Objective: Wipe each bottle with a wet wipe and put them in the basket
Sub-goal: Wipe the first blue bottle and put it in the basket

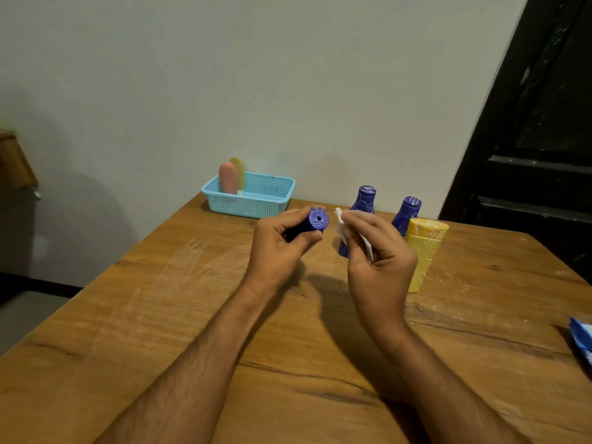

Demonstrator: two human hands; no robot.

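Head-worn wide-angle view, facing forward and down, close over wooden table (160, 315); wall behind

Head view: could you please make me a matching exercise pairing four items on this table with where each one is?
Items:
1. pink bottle
2. white wet wipe
3. yellow bottle
4. blue wipes packet

Places:
A. at the table's right edge, partly out of frame
B. pinched in the right hand
C. upright in the light blue basket
D. standing on the table beside the right hand

Pairs: 1-C, 2-B, 3-D, 4-A
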